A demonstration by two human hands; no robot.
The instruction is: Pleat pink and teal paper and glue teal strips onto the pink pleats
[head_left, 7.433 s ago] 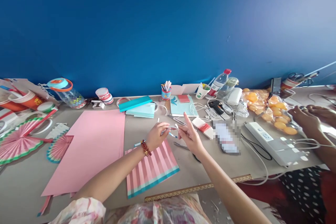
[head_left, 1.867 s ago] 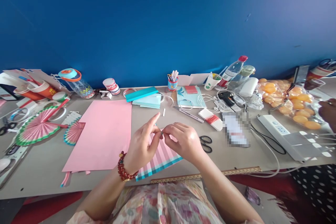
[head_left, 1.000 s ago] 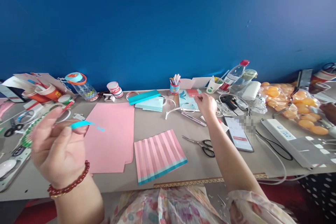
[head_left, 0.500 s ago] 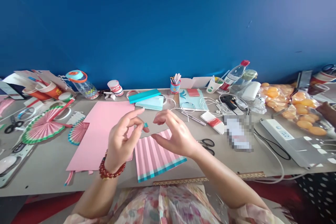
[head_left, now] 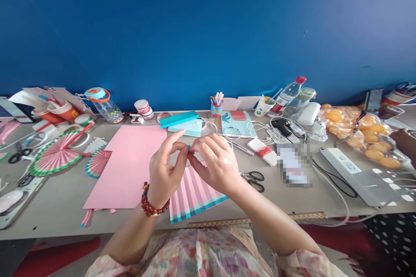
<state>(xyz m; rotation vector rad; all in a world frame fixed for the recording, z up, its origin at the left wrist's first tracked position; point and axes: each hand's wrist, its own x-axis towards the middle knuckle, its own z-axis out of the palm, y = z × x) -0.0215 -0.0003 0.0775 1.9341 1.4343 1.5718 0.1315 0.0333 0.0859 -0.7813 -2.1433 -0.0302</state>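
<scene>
I have two bare hands meeting at the centre, fingertips nearly together. The left hand (head_left: 167,171), one red beaded bracelet (head_left: 152,203) at its wrist, pinches one small teal strip (head_left: 189,148) between thumb and forefinger; the right hand (head_left: 216,162) closes narrowly on the same strip, mostly hidden by the fingers. Below the fingers lies one pleated pink paper (head_left: 195,201) with a teal edge, partly covered by my hands. Left of the fingers are pink sheets (head_left: 125,164), overlapping so I cannot count them, and farther left two pleated fans, one green-edged (head_left: 55,156), one blue-edged (head_left: 96,162). Beyond the fingers stands one small cup of pens (head_left: 216,107). To their right are one pair of black-handled scissors (head_left: 255,176), one phone (head_left: 294,166) and one white power strip (head_left: 341,162). At far right is one co-worker's hand (head_left: 404,142).
</scene>
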